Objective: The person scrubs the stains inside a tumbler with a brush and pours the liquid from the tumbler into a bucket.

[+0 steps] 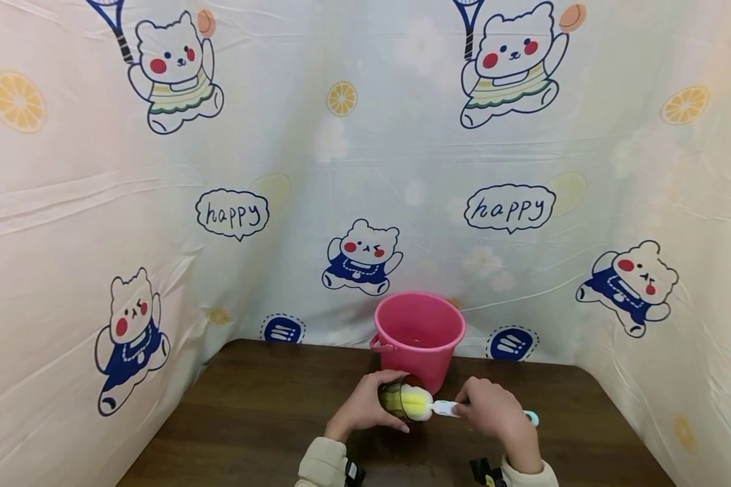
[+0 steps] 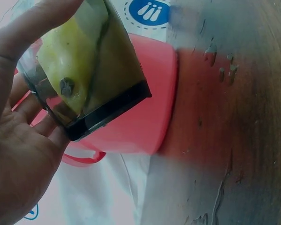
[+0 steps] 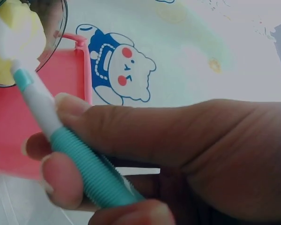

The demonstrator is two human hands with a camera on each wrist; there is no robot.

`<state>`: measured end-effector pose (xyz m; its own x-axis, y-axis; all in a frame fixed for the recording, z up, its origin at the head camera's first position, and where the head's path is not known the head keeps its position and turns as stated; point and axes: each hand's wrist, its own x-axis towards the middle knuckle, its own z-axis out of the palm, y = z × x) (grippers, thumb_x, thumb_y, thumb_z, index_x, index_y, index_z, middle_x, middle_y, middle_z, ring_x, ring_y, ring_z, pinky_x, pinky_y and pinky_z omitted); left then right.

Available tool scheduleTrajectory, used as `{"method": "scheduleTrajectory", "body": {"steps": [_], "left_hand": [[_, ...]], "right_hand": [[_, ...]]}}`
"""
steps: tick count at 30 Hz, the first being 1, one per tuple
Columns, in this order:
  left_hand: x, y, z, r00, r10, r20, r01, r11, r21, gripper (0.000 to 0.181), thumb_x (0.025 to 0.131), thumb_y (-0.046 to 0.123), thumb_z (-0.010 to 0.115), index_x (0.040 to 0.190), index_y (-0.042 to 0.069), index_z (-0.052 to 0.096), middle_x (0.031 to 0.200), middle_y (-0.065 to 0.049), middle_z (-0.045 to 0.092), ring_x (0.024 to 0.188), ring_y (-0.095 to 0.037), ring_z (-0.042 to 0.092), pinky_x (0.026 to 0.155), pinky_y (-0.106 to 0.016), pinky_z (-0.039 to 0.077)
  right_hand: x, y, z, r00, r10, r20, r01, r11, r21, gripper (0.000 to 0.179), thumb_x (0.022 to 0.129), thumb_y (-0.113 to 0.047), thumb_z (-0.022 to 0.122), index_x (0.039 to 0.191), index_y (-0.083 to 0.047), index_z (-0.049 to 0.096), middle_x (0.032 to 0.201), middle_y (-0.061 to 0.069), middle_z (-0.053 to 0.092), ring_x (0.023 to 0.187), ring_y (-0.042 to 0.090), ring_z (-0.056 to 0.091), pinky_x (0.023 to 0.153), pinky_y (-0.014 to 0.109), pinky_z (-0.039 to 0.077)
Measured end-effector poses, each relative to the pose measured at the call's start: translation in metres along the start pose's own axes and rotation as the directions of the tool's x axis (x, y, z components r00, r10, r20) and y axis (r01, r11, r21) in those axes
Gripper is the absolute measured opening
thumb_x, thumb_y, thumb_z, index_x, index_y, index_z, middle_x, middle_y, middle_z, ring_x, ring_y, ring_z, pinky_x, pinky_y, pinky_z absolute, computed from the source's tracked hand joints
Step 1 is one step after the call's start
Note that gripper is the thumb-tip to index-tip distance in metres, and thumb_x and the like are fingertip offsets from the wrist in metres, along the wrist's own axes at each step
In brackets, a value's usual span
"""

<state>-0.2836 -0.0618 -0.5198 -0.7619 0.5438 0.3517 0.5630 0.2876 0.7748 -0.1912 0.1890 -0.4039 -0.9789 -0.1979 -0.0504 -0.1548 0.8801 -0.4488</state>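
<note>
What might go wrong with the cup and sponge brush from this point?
The tilted transparent cup might slip: only the left hand grips it, and drops on the wooden table suggest wetness.
The sponge brush bulges from the cup's mouth, so a hard pull by the right hand could flick drops.
The pink bucket stands close behind; a stray knock could jolt it.

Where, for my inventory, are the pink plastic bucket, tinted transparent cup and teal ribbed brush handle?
Bucket [image 1: 422,366], head view: outer wall.
Cup [image 2: 113,70], left wrist view: side wall.
Brush handle [image 3: 89,169], right wrist view: ribbed grip.
</note>
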Motion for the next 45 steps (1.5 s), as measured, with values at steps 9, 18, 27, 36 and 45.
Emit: {"method": "scheduleTrajectory", "body": {"steps": [9, 18, 27, 36, 45], "left_hand": [[-0.0024, -0.0049, -0.0021, 1.000, -0.005, 0.007, 0.005, 1.000, -0.028, 0.087, 0.063, 0.026, 0.100, 0.140, 0.025, 0.061, 0.136, 0.008, 0.064, 0.125, -0.011, 0.057, 0.109, -0.033, 0.047], [-0.0020, -0.0033, -0.0046, 1.000, -0.012, -0.002, 0.012, 1.000, -0.003, 0.088, 0.063, 0.021, 0.100, 0.141, 0.023, 0.061, 0.138, 0.008, 0.062, 0.130, -0.012, 0.055, 0.111, -0.035, 0.046], [-0.0011, -0.0040, -0.0021, 1.000, -0.013, 0.009, 0.013, 1.000, -0.009, 0.087, 0.062, 0.024, 0.100, 0.141, 0.024, 0.061, 0.137, 0.009, 0.063, 0.127, -0.011, 0.056, 0.109, -0.033, 0.047], [-0.0020, -0.0030, -0.0029, 1.000, -0.009, 0.008, 0.009, 1.000, -0.024, 0.087, 0.064, 0.024, 0.099, 0.142, 0.025, 0.060, 0.139, 0.008, 0.062, 0.129, -0.012, 0.055, 0.111, -0.033, 0.046], [-0.0022, -0.0022, -0.0034, 1.000, -0.001, 0.028, 0.001, 1.000, -0.004, 0.087, 0.063, 0.025, 0.100, 0.140, 0.021, 0.061, 0.137, 0.007, 0.063, 0.127, -0.011, 0.057, 0.110, -0.034, 0.046]], "right_hand": [[-0.0003, 0.0000, -0.0017, 0.994, -0.091, 0.054, 0.088, 0.994, 0.058, 0.011, 0.092, -0.015, 0.074, 0.083, -0.011, 0.078, 0.057, 0.000, 0.059, 0.051, 0.014, 0.053, 0.051, 0.031, 0.043], [0.0029, -0.0027, 0.0011, 0.999, -0.027, -0.018, 0.026, 0.999, -0.025, 0.008, 0.091, -0.016, 0.075, 0.083, -0.014, 0.078, 0.060, -0.003, 0.060, 0.055, 0.013, 0.055, 0.056, 0.033, 0.044], [-0.0013, -0.0002, -0.0031, 0.995, -0.092, 0.027, 0.091, 0.996, 0.017, 0.007, 0.089, -0.014, 0.077, 0.082, -0.015, 0.079, 0.058, -0.003, 0.060, 0.053, 0.013, 0.055, 0.053, 0.032, 0.043], [-0.0010, 0.0046, -0.0056, 0.985, -0.163, -0.054, 0.160, 0.986, -0.048, 0.008, 0.087, -0.017, 0.079, 0.093, -0.020, 0.083, 0.069, -0.010, 0.068, 0.058, 0.007, 0.055, 0.054, 0.031, 0.045], [0.0021, 0.0005, 0.0016, 0.992, -0.057, -0.111, 0.046, 0.994, -0.098, 0.006, 0.085, -0.014, 0.081, 0.084, -0.020, 0.081, 0.073, -0.008, 0.068, 0.063, 0.010, 0.054, 0.057, 0.036, 0.047]]}}
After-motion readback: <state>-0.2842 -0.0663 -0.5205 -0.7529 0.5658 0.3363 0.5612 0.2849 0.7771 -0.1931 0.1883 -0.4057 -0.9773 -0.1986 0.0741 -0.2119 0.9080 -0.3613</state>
